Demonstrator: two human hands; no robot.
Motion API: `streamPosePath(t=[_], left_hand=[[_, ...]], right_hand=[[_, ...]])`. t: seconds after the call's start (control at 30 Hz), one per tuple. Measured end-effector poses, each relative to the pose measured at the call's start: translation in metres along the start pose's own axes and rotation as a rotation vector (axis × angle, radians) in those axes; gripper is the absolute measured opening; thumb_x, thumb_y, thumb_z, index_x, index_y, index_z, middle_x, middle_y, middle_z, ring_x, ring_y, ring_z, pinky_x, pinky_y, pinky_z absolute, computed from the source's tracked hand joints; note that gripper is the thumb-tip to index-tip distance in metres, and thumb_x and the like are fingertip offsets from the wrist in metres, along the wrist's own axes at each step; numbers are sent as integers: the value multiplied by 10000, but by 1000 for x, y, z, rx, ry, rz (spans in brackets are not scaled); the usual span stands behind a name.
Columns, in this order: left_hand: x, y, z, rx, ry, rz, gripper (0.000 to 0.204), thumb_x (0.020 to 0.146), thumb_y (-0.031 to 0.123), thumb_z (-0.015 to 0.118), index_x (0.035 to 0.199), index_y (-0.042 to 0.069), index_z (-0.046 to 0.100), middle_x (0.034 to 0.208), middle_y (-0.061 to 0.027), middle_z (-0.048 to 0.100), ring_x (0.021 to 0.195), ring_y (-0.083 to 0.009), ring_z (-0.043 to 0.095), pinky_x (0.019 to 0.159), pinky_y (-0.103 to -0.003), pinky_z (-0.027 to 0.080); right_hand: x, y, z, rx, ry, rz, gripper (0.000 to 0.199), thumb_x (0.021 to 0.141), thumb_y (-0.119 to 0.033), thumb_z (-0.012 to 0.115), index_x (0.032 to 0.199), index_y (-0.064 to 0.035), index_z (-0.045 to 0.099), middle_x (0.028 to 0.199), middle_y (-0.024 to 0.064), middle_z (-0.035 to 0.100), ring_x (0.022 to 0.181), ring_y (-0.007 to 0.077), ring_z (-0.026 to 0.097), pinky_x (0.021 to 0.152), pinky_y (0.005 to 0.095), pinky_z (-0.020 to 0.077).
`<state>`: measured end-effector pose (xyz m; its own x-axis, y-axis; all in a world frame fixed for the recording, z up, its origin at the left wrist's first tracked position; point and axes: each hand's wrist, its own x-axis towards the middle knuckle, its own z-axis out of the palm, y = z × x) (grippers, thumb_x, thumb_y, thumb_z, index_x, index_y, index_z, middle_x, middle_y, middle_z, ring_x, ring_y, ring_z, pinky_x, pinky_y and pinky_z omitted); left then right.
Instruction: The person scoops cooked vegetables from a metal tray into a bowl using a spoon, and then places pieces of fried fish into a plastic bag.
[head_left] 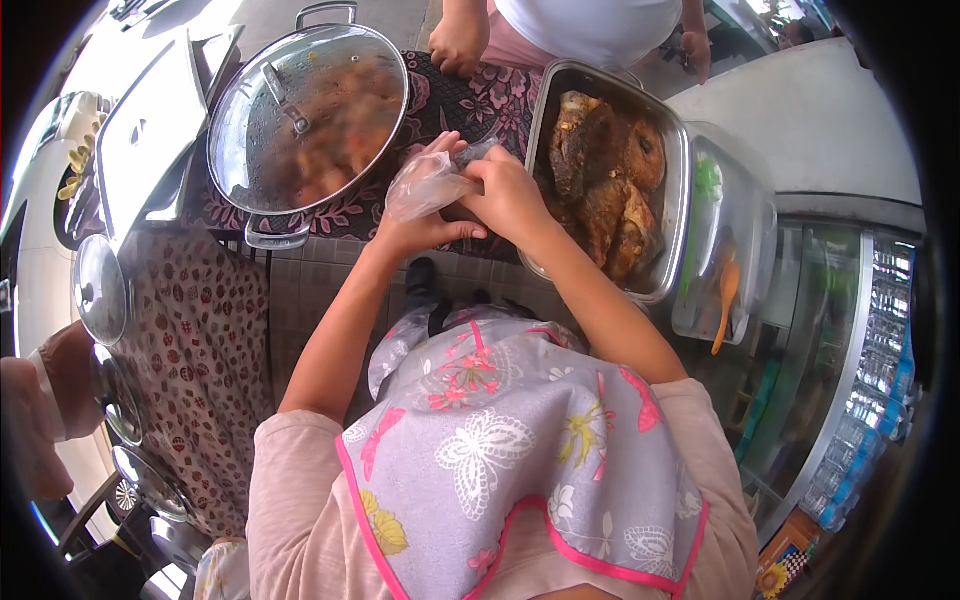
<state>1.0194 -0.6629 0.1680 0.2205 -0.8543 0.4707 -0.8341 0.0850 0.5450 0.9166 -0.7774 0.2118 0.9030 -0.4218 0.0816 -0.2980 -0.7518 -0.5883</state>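
My left hand (405, 226) and my right hand (509, 198) meet over the front edge of the cloth-covered table. A crumpled clear plastic bag (427, 190) lies across the left hand, whose thumb points toward the right wrist. Bent right fingers pinch the plastic beside the left fingertips; the exact grip is partly hidden. Left of my hands sits a wide pan (270, 240) of reddish-brown food under a glass lid (335, 100). A deep metal tray (677, 200) with browned, sauced fish pieces (605, 190) stands to the right.
Beyond the table stands a person in a white top (590, 35), one hand near the cloth (480, 100). A plastic container (755, 220) with an orange spoon (727, 300) sits at right. Several lidded pots (100, 290) line the left side, near another person's arm (70, 380).
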Motion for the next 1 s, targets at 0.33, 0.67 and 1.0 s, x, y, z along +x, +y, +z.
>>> streamPosePath(t=[0.33, 0.67, 1.0], left_hand=[[23, 10, 8, -459, -243, -508, 289, 694, 174, 619, 949, 46, 575, 1094, -124, 477, 1034, -253, 456, 865, -361, 358], [31, 23, -31, 204, -33, -172, 142, 629, 112, 646, 763, 72, 620, 828, -107, 519, 836, -311, 506, 733, -393, 404], [80, 67, -76, -224, -116, -316, 87, 660, 14, 624, 747, 7, 618, 736, -88, 552, 648, -224, 580, 606, -298, 463]], right_hand=[[-3, -72, -63, -25, 34, -463, 293, 702, -115, 604, 980, -64, 527, 982, 137, 587, 965, 273, 537, 830, 379, 404], [25, 17, -70, -328, -435, -319, 134, 785, -183, 511, 757, -59, 552, 659, 63, 554, 668, 207, 565, 623, 336, 427], [-59, -35, -68, 1878, -338, 284, 286, 903, -367, 397, 841, -90, 434, 679, 6, 412, 634, 124, 435, 591, 264, 393]])
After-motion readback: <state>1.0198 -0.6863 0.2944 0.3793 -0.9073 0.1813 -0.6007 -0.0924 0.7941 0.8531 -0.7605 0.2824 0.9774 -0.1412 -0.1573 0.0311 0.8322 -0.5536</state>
